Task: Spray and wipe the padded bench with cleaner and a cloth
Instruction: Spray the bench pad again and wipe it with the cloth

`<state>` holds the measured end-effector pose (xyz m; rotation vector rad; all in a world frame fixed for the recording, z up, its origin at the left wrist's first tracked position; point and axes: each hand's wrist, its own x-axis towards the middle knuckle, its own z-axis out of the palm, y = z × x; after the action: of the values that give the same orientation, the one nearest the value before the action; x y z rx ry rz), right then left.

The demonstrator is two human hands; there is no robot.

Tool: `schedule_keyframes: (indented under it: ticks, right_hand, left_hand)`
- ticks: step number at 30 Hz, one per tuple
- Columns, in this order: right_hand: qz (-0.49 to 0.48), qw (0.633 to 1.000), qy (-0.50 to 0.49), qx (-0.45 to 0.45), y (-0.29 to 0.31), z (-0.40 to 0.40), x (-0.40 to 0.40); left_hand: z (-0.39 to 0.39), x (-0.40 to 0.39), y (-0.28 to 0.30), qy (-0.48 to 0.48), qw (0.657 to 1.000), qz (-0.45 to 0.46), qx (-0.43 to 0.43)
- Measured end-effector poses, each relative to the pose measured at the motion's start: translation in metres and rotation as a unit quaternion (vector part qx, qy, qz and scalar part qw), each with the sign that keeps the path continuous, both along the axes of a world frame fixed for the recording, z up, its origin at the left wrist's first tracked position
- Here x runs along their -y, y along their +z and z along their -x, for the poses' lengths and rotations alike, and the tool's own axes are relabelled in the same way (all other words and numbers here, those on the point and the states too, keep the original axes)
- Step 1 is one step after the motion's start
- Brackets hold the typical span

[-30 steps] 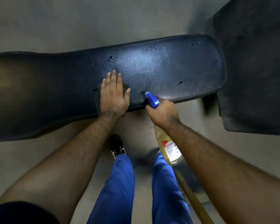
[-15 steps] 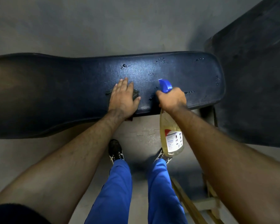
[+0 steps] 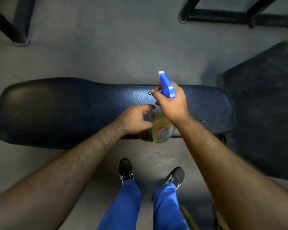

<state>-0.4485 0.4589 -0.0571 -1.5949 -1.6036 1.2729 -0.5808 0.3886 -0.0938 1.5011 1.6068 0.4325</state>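
Both hands are over the long dark-blue padded vinyl bench [image 3: 56, 112], which runs across the view beneath them, its rounded ends reaching far out to either side. The right hand [image 3: 170, 101] is wrapped tight around the neck of the spray bottle of yellowish cleaner with a blue trigger head [image 3: 167, 85]; the nozzle points away from the person, above the far edge of the bench. The clear body of the bottle hangs down below the wrist, amber liquid and a red-and-white label blurred inside it, right beside the left hand.

The left hand [image 3: 136, 119] sits curled over the near part of the bench, fingers bent around a dark grey cloth [image 3: 148, 116] of which only a small patch shows between fingers and bottle. It appears to be holding it.

The bench surface looks glossy and pebbled. A pale sheen lies just beyond the left hand, and small droplets bead close to the right hand's fingertips, with a few more towards the bench's right end. Below the arms, blue trousers [image 3: 128, 205] and dark trainers [image 3: 125, 170] stand on the grey floor [image 3: 106, 55].
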Motion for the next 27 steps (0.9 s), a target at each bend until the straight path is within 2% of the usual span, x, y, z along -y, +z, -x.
schedule_keyframes:
  ticks: [3, 6, 10, 13, 17, 21, 27]
  right_hand:
    - [-0.044, 0.998, 0.039, -0.036, 0.014, 0.032, -0.008]
    - [-0.084, 0.992, 0.066, -0.069, 0.019, 0.061, -0.017]
    - [-0.052, 0.986, 0.127, -0.097, 0.018, 0.088, -0.03]
    - [-0.04, 0.983, 0.156, -0.089, 0.01, 0.097, -0.04]
    - [-0.03, 0.988, 0.123, -0.087, 0.004, 0.103, -0.052]
    - [-0.004, 0.984, 0.14, -0.111, 0.001, 0.102, -0.05]
    - [0.007, 0.986, 0.099, -0.137, -0.019, 0.087, -0.037]
  left_hand:
    - [0.018, -0.006, 0.011, 0.039, 0.999, -0.003, 0.019]
    - [0.034, -0.015, 0.01, 0.123, 0.992, -0.033, 0.006]
    - [0.059, -0.029, 0.0, 0.201, 0.975, -0.066, -0.06]
    - [0.07, -0.038, -0.006, 0.217, 0.969, -0.072, -0.095]
    - [0.075, -0.047, -0.012, 0.207, 0.97, -0.075, -0.104]
    - [0.076, -0.047, -0.013, 0.202, 0.971, -0.063, -0.108]
    - [0.075, -0.034, -0.027, 0.228, 0.969, -0.046, -0.086]
